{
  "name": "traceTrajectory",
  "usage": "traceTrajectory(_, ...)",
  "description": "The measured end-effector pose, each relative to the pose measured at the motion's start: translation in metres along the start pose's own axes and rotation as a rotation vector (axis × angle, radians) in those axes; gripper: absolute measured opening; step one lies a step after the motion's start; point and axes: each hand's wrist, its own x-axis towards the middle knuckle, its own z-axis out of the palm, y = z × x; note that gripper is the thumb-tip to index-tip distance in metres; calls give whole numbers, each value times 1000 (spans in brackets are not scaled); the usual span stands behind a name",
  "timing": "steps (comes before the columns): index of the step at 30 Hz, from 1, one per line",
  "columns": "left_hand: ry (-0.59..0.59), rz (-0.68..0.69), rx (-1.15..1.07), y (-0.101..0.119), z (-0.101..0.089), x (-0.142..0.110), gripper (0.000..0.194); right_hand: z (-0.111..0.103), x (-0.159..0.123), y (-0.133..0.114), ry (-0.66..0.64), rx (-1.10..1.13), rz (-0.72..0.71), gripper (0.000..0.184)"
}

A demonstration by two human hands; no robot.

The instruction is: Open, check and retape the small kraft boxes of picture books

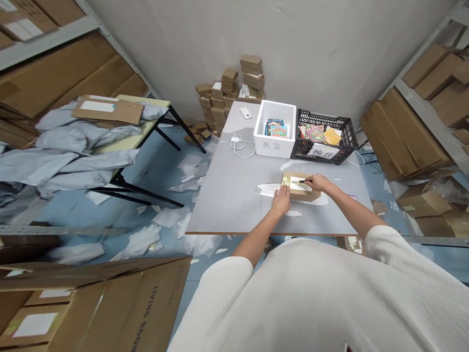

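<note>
A small brown cardboard box [306, 194] lies on white paper sheets [266, 188] on the grey table, with a white label and shiny tape on its top. My left hand [281, 199] grips its left front end, fingers over the edge near the tape. In my right hand [318, 183] is a box cutter [302, 181], dark with a yellow part, my fingers closed round its handle. Its tip points left over the label, close to the tape. Whether the blade touches the box I cannot tell.
Behind the box stand a white foam bin [274, 149] and a black plastic crate [326, 154], both holding booklets. A white cable [245, 154] lies at left. Grey mailing bags [73, 142] cover a side table. Paper scraps [141, 239] litter the floor; carton stacks [251, 73] line the wall.
</note>
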Motion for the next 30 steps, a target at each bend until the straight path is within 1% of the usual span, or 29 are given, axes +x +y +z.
traceTrajectory(4, 2, -17, 20, 1, 2, 2, 82, -2, -4, 12, -21, -39, 28, 40)
traceTrajectory(7, 17, -36, 28, 2, 4, 4, 81, -5, -10, 27, -62, -46, 64, 39)
traceTrajectory(14, 46, -58, 56, 6, 7, 8, 77, -11, -44, 92, -89, -29, 160, 43)
traceTrajectory(17, 45, -82, 77, 9, 4, 9, 73, -9, -53, 118, -77, 6, 154, 44)
traceTrajectory(21, 49, -84, 116, 12, -5, 11, 70, -4, -64, 144, -30, 85, 138, 44)
traceTrajectory(24, 43, -105, 134, 15, -12, 14, 68, 4, -75, 158, 6, 179, 148, 43)
traceTrajectory(27, 41, -148, 145, 20, -17, 22, 63, 20, -87, 164, 47, 376, 177, 43)
traceTrajectory(28, 46, -138, 149, 23, -17, 26, 61, 27, -90, 164, 61, 456, 181, 44)
traceTrajectory(30, 40, -65, 151, 31, -16, 35, 60, 44, -95, 160, 94, 594, 177, 44)
